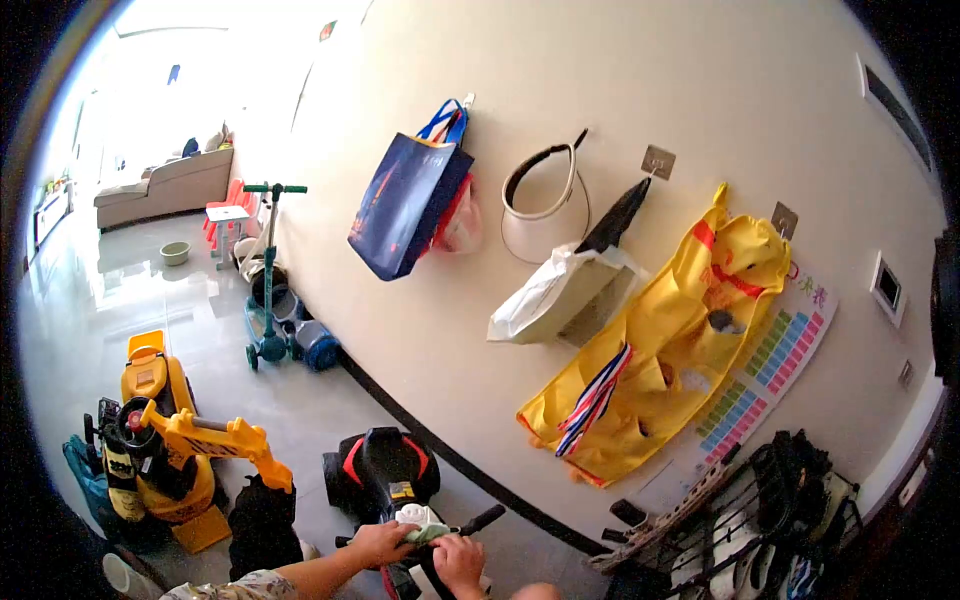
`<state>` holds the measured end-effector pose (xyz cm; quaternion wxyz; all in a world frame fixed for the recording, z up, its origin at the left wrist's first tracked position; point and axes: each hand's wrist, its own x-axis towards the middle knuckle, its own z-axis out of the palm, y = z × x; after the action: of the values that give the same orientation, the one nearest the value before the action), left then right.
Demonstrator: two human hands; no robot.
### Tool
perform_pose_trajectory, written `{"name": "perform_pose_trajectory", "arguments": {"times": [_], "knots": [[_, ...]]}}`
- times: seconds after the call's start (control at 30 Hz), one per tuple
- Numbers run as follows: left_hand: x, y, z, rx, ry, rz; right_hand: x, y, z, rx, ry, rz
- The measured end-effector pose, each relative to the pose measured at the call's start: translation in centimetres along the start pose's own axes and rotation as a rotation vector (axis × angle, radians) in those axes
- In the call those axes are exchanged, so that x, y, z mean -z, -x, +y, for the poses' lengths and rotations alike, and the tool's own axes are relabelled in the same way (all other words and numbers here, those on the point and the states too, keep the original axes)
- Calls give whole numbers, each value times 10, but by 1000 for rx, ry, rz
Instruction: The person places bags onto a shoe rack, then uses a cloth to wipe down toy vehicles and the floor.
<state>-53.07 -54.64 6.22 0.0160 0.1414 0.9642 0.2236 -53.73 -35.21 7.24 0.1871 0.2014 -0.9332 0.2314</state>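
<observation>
A black and red ride-on toy motorbike (385, 465) stands on the floor below me, seat and rear wheels farthest away. My left hand (382, 544) reaches in from the lower left with its fingers on a pale green cloth (427, 533), over the middle of the handlebar. Close beside it, my right hand (458, 562) has bent fingers at the cloth's other end. The black handlebar grip (484, 518) sticks out past the right hand. Part of the cloth is hidden under the fingers.
A yellow toy digger (160, 385) stands on the left, a teal scooter (268, 290) farther back. Along the wall hang a blue bag (410, 205), a white visor (545, 225), a white bag (560, 295) and a yellow apron-like cloth (640, 360). A shoe rack (740, 530) is at lower right.
</observation>
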Motion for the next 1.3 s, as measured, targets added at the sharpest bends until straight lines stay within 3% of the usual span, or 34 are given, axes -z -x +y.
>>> {"name": "perform_pose_trajectory", "arguments": {"times": [0.47, 0.6, 0.63, 0.67, 0.73, 0.8, 0.87, 0.97, 1.07, 1.17, 1.27, 1.3], "knots": [[-3, 1, 1, 23, 122, 161, 7, -4, -6, 32, -3, 11], [2, -2, -2, 110, 321, 75, 8, -5, -3, 45, -41, -1], [-8, -11, -11, 188, 442, 110, 7, -5, -1, 35, -67, -38], [-36, -26, -38, 90, 622, 315, 7, -7, 0, 38, -68, -42], [4, -30, -18, 163, 504, 454, 5, -8, 0, 46, -99, 6], [4, -45, -20, 2, 421, 619, 2, -9, 0, 34, -12, -41], [9, -48, -4, -75, 330, 576, -2, -8, 4, 32, -34, -43], [-17, -53, -11, -215, 316, -49, 3, -10, 0, 52, -58, -12], [-50, -60, -25, -143, 307, -40, 8, -11, -4, 45, -65, -42], [-22, -58, -17, -52, 367, -240, 14, -13, -8, 54, -110, -36], [-34, -61, -26, -185, 206, -120, 11, -15, -3, 48, -115, -59], [-32, -61, -27, -155, 167, -179, 10, -15, -3, 48, -123, -52]]}}
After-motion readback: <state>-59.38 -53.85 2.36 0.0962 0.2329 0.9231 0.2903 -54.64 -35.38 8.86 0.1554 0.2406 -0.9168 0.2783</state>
